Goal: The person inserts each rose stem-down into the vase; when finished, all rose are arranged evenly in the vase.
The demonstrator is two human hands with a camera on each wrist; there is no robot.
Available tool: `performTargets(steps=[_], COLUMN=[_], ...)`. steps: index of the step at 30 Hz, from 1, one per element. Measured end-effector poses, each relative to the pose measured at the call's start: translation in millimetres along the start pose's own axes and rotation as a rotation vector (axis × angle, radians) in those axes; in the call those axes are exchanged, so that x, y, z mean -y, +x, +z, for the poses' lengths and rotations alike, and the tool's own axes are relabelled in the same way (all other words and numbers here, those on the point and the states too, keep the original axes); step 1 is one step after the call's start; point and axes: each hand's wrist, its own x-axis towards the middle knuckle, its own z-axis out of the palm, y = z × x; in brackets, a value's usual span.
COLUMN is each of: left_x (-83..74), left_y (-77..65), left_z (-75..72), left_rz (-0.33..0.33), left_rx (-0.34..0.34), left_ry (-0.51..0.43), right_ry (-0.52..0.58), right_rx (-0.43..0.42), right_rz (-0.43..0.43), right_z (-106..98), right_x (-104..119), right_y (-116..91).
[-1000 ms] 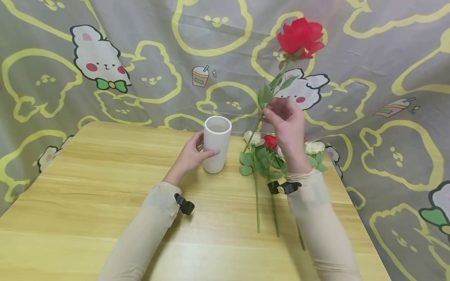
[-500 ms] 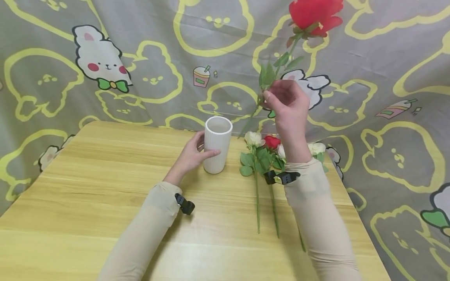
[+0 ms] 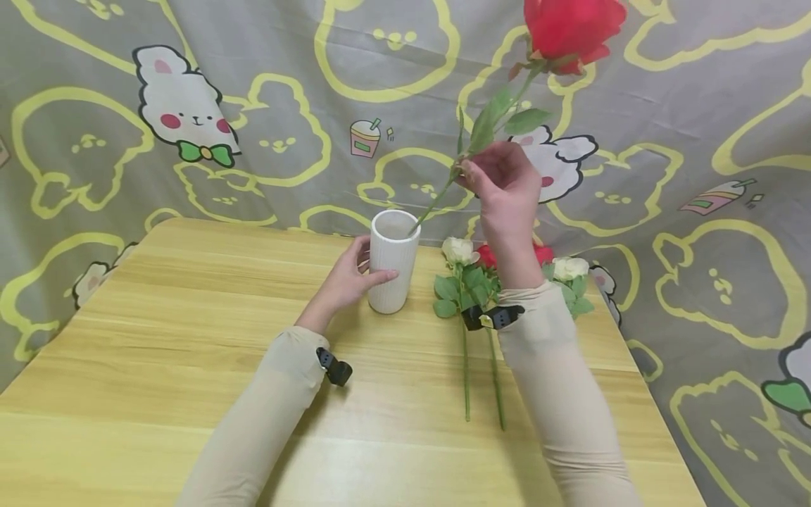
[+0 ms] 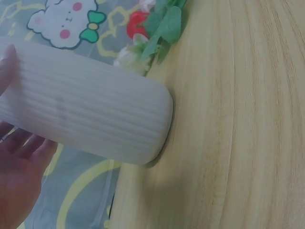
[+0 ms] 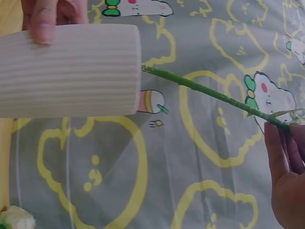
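With your left hand (image 3: 345, 283) gripping the ribbed white vase (image 3: 391, 276) upright on the wooden surface (image 3: 241, 296), your right hand's (image 3: 510, 193) fingers pinch the red rose (image 3: 573, 34), stem end just at the vase's mouth.

Wooden table (image 3: 158, 394), pale yellow, its grain running from side to side and its far left corner rounded. Toward the far edge a white ribbed vase (image 3: 394, 257) stands upright on its base. To the right lie white roses (image 3: 459, 251) and red roses (image 3: 486, 255) (the latter partly hidden), leaves (image 3: 475, 282) bunched together, two stems (image 3: 467, 380) pointing toward the near edge.
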Motion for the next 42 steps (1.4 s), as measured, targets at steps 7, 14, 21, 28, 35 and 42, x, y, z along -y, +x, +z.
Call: performTargets(steps=[7,14,21,28,35,42], left_x=[-0.6,-1.2,0.6,2.2,0.7,0.5], left_y=[-1.8,-4.4,-3.0,-0.5,1.2,0.4], left_z=[0.2,-2.9,-2.9,0.4,4.1,1.1], left_rz=[-0.009,0.010,0.024,0.023,0.009,0.004], left_rx=[0.000,0.005,0.012,0.011,0.021,0.020], left_ry=[-0.001,0.007,0.008,0.010,0.005,0.011], right_ry=[-0.047,-0.172,-0.312,-0.377,-0.443,-0.507], right_rx=[0.043,0.113,0.164,0.184,0.206,0.275], right_rz=[-0.010,0.006,0.022,0.084,0.080,0.129], right_z=[1,3,2,-1,-5,-5], right_x=[-16,-35,-47,-54,-61,-67], right_y=[-5,-12,-20,-25,-28,-29])
